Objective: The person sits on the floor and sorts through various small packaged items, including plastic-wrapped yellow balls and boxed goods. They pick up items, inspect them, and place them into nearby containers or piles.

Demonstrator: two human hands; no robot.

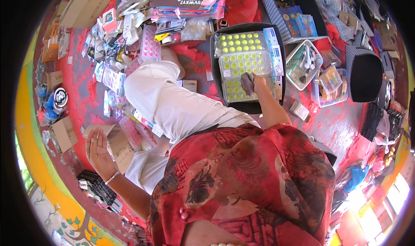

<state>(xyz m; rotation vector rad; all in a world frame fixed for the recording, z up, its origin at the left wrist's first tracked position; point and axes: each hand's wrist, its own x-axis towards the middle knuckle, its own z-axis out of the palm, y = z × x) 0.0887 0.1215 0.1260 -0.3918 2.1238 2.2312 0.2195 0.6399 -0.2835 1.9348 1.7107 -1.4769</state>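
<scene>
Right hand pinched grey cloth, seemingly bunched for grip, over yellow-dotted packs; left hand had fingers loosely spread

Left forearm is stuck out to the person's left, wrist bent a little, and the left hand is just kinda up there, loosely open with the fingers close together and mostly straight. Right forearm stretches out forward, angled a bit left, and the right hand is curled into a grip. Hands are well apart.
</scene>
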